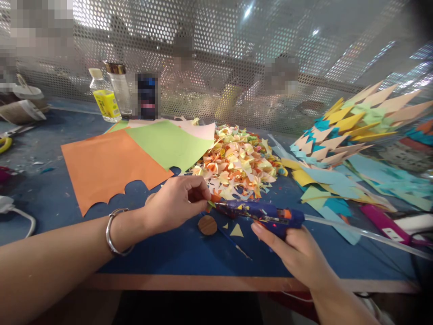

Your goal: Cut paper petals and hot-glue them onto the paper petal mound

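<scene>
My left hand pinches a small orange and green paper piece between thumb and fingers. In my right hand is a dark blue hot glue gun, its nozzle pointing left and meeting or nearly meeting the paper piece. A long clear glue stick runs out of its back. Below the nozzle lie a round wooden disc, a cream paper triangle and a thin blue tool. Just behind my hands rises a heap of small cut paper flowers.
Orange and green paper sheets lie at left. Behind them stand a yellow-labelled bottle, a glass jar and a phone. At right are a spiky paper construction, paper strips and a magenta-white power strip.
</scene>
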The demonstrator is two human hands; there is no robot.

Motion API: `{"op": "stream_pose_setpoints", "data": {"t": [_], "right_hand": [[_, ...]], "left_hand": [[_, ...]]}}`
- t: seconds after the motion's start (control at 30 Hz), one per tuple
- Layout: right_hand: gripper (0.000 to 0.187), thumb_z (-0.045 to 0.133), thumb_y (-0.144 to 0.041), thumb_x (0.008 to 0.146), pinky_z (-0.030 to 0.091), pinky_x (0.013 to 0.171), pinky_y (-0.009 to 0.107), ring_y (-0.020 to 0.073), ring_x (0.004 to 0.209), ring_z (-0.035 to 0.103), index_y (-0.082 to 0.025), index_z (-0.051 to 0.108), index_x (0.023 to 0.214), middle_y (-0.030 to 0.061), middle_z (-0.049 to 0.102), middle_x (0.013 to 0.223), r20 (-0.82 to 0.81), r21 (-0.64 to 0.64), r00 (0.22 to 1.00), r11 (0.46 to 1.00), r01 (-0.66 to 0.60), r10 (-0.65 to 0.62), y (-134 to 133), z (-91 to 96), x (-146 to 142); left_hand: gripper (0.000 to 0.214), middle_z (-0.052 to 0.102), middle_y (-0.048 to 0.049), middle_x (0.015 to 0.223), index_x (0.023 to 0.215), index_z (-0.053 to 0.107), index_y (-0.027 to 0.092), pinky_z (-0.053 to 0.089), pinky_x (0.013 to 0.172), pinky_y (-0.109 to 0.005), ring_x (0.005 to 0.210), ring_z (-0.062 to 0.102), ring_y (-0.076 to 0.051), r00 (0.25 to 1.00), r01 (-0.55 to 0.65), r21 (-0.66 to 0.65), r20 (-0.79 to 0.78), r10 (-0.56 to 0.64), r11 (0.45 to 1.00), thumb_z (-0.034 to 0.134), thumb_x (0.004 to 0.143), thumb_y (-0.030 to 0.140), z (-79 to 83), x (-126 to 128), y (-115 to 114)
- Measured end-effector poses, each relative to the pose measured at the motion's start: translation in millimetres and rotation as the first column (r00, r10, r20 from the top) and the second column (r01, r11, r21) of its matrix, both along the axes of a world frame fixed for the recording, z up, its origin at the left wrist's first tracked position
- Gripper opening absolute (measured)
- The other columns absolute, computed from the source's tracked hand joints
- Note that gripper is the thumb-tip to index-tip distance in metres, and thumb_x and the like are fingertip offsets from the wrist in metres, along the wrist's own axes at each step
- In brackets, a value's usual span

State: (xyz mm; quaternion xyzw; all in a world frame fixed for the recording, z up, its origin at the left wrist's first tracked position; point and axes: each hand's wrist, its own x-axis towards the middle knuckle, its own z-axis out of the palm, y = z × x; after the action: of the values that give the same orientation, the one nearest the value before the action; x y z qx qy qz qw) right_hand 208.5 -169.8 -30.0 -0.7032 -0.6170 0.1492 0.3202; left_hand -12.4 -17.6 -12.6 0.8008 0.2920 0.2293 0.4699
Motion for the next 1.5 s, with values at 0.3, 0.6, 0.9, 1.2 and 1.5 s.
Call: {"op": "stream_pose_setpoints", "data": {"t": [0.3,0.6,0.9,1.2,1.5], "right_hand": [[0.023,0.055,-0.039,0.090,0.056,0.084,0.034,0.0210,0.077,0.070,-0.025,0.072,0.082,0.0007,0.075,0.081,0.156,0.084,0.986,0.994,-0.069,0.056,0.9,-4.8,-0.5],[0.022,0.055,-0.038,0.090,0.055,0.086,0.038,0.0243,0.085,0.071,-0.025,0.072,0.090,0.0023,0.076,0.090,0.227,0.148,0.973,0.985,-0.085,0.050,0.7,-10.1,2.4],[0.017,0.056,-0.033,0.090,0.056,0.085,0.034,0.0225,0.081,0.072,-0.026,0.071,0.086,0.0004,0.076,0.083,0.226,0.160,0.972,0.981,-0.107,0.069,0.7,-7.9,1.3],[0.020,0.053,-0.033,0.092,0.056,0.086,0.037,0.0252,0.095,0.071,-0.024,0.070,0.089,0.0040,0.077,0.092,0.271,0.150,0.960,0.982,-0.118,0.074,0.6,-11.4,2.5],[0.018,0.055,-0.033,0.090,0.053,0.091,0.037,0.0241,0.087,0.071,-0.026,0.070,0.084,0.0004,0.076,0.086,0.213,0.147,0.975,0.985,-0.093,0.060,0.4,-10.4,2.1]], "left_hand": [[0.006,0.062,0.0015,0.068,0.077,0.061,0.018,0.044,0.056,-0.023,0.061,0.057,-0.010,0.999,0.048,0.009,-0.008,-0.048,0.999,0.058,0.072,0.017,1.5,-0.1,-2.2],[0.007,0.063,0.0010,0.069,0.077,0.062,0.018,0.044,0.057,-0.023,0.061,0.057,-0.010,0.998,0.052,0.023,-0.024,-0.051,0.998,0.057,0.072,0.016,3.0,-0.7,-2.9],[0.006,0.063,0.0010,0.068,0.075,0.062,0.019,0.044,0.055,-0.023,0.060,0.057,-0.010,0.999,0.038,0.030,-0.021,-0.038,0.999,0.057,0.072,0.017,3.0,-0.5,-2.8],[0.005,0.064,0.0008,0.068,0.076,0.062,0.018,0.045,0.055,-0.023,0.060,0.058,-0.010,0.999,0.040,0.020,-0.026,-0.039,0.999,0.058,0.072,0.018,2.0,-1.2,-2.0],[0.005,0.064,0.0014,0.067,0.077,0.061,0.019,0.045,0.056,-0.023,0.061,0.059,-0.011,1.000,0.025,-0.010,-0.004,-0.025,1.000,0.059,0.072,0.017,0.2,-2.1,0.2]]}}
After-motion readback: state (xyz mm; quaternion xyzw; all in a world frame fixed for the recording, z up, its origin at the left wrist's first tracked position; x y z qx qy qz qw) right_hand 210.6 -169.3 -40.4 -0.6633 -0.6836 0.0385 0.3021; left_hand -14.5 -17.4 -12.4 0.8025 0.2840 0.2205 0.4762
